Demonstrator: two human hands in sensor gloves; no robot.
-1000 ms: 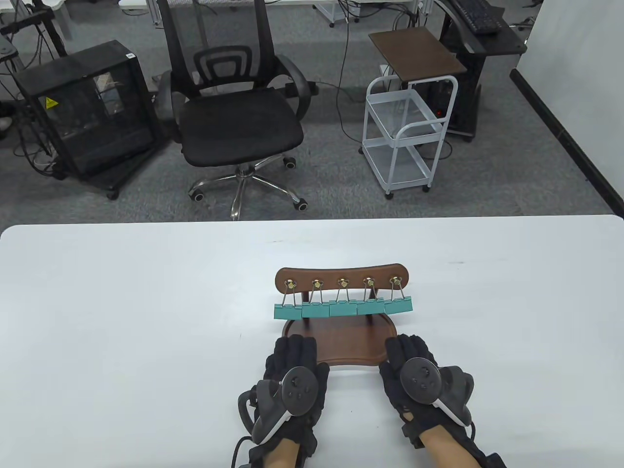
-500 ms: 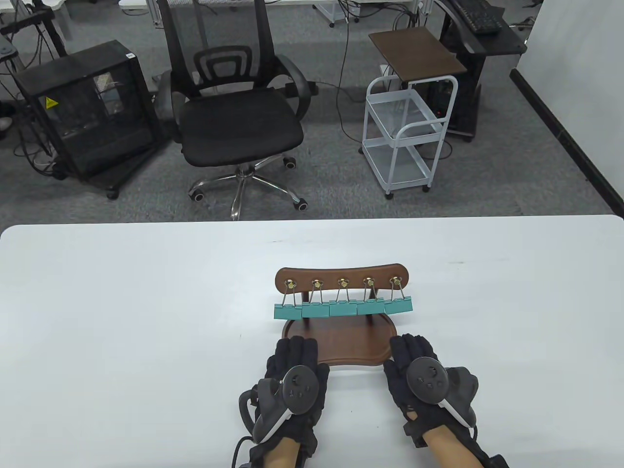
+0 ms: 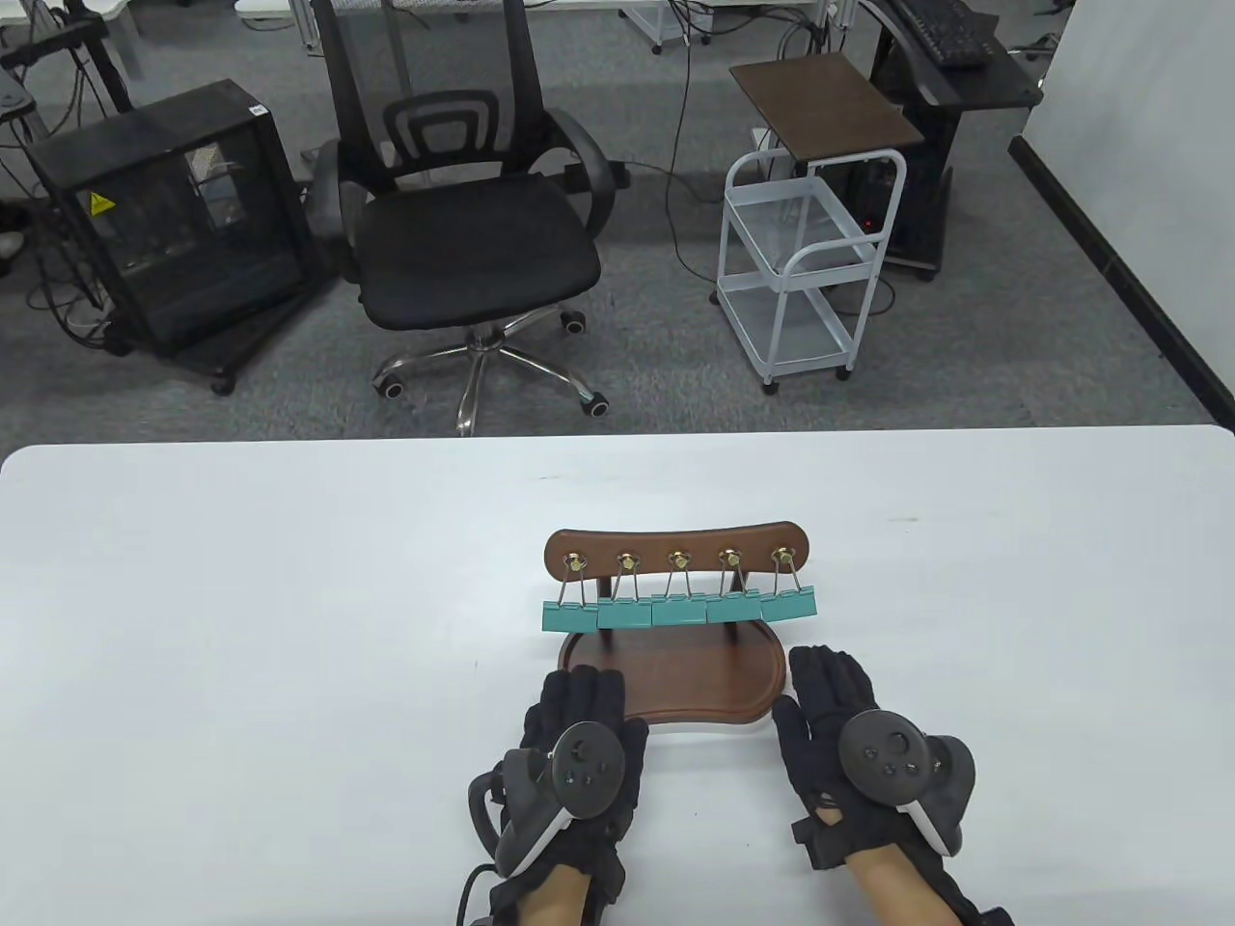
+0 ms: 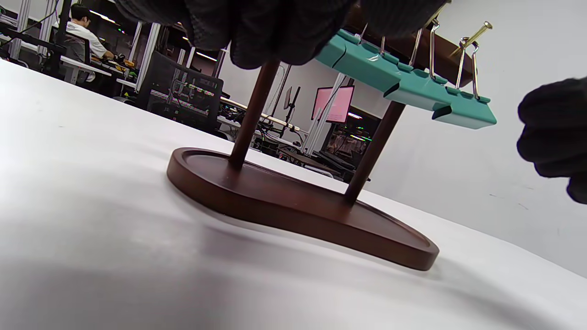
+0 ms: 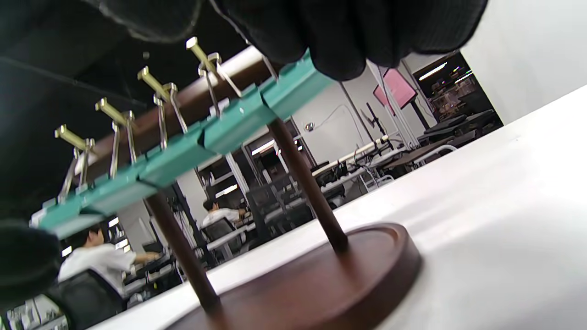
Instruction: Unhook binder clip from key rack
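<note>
A dark wooden key rack [image 3: 675, 548] stands on its oval base [image 3: 675, 680] at the table's middle front. Several teal binder clips [image 3: 678, 610] hang in a row from its brass hooks. My left hand [image 3: 582, 687] lies flat with its fingers on the base's left front corner. My right hand [image 3: 832, 670] lies open on the table just right of the base, holding nothing. The left wrist view shows the base [image 4: 298, 206], the clips [image 4: 403, 87] and my right hand [image 4: 555, 133]. The right wrist view shows the clips [image 5: 183, 156] from below.
The white table [image 3: 241, 627] spreads wide on both sides of the rack. Beyond its far edge stand an office chair [image 3: 463, 241], a white wire cart [image 3: 810, 260] and a black computer case [image 3: 174, 222].
My right hand has slid to the right, off the base's right front corner and onto the table. My left hand has barely moved. The clips hang as before.
</note>
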